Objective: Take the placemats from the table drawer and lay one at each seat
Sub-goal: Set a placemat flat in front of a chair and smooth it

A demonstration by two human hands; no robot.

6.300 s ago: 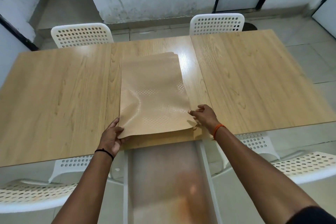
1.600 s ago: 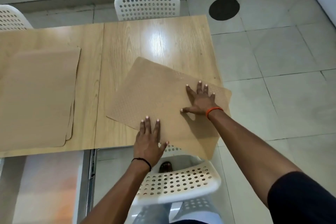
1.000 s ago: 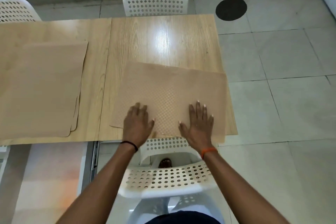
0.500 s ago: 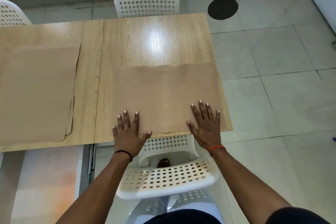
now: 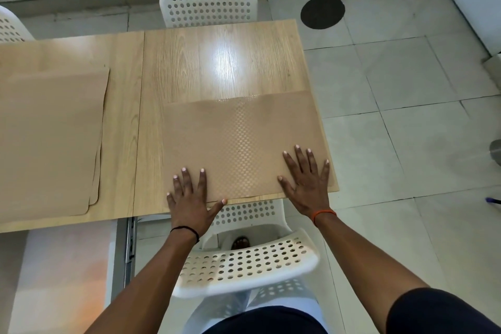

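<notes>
A tan placemat (image 5: 238, 141) with a woven check pattern lies flat and square on the near right end of the wooden table (image 5: 217, 62), in front of a white perforated chair (image 5: 244, 266). My left hand (image 5: 189, 195) rests palm down on its near left corner, fingers spread. My right hand (image 5: 307, 179) presses flat on its near right corner. A stack of more placemats (image 5: 48, 138) lies on the table to the left. The open drawer (image 5: 67, 274) shows below the table's near edge at the lower left.
A second white chair (image 5: 208, 7) stands at the far side of the table, and part of a third (image 5: 10, 27) shows at the far left. Tiled floor with a dark round mark (image 5: 322, 11) lies to the right.
I carried one placemat from the stack to the right end of the table. It went from skewed to square with the table edge, and my hands slid apart to its near corners.
</notes>
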